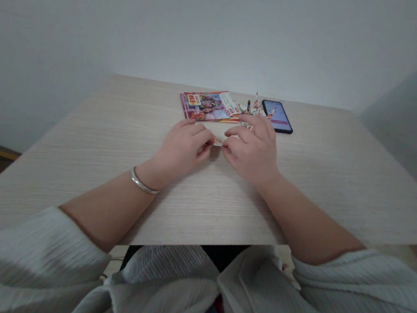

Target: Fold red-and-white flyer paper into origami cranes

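A small piece of white paper [218, 141] with some orange-brown print lies at the middle of the table, mostly covered by my fingers. My left hand [185, 145] pinches its left side between thumb and fingers. On the other side, the thumb and index finger of my right hand [255, 151] close on the paper's near right edge, while the remaining fingers are spread and raised. Just beyond my right hand sit several pointed, folded paper shapes [255, 101], white with red print, partly hidden by that hand.
A stack of colourful printed leaflets [209, 106] lies past my left hand. To the right of the folded shapes is a phone [282, 120] with its screen lit. The pale wooden table [132, 132] meets a plain wall [222, 32] at the back.
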Available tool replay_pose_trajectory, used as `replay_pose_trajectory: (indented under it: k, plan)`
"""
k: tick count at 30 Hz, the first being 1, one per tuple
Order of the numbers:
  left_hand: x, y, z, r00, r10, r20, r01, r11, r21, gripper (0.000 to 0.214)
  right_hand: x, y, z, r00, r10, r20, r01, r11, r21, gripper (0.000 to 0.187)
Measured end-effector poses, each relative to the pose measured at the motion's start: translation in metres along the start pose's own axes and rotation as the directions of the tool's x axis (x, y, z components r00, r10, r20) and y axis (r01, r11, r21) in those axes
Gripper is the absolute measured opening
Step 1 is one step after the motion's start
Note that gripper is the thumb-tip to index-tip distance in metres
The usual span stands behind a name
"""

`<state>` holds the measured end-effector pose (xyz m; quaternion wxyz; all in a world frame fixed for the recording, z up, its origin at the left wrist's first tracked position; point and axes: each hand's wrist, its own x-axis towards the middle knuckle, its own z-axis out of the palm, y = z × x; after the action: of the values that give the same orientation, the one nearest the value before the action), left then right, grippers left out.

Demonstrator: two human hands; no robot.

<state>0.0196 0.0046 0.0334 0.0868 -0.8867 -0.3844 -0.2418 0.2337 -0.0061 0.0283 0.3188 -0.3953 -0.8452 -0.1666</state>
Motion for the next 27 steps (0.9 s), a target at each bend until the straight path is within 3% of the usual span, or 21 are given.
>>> replay_pose_trajectory:
  k: [8,17,21,27]
  plan:
    - [0.001,0.005,0.002,0.999,0.027,0.033,-0.025,0.999,-0.043,0.02,0.005,-0.008,0.0,0.985,-0.022,0.172,0.018,1.0,0.02,0.019]
    - [-0.003,-0.006,0.0,0.989,-0.128,0.076,0.13,0.991,-0.014,0.019,0.002,0.008,-0.005,0.966,0.011,0.257,-0.026,0.998,0.057,0.015]
    - [-0.005,-0.016,-0.004,0.984,-0.135,0.118,0.122,0.986,0.109,0.021,-0.004,0.021,-0.009,0.957,0.073,0.281,-0.086,0.996,0.036,0.015]
    - [-0.002,-0.016,-0.013,0.942,-0.265,0.207,0.202,0.938,0.281,0.026,-0.009,0.034,-0.012,0.941,0.165,0.297,-0.182,0.983,0.029,0.01]
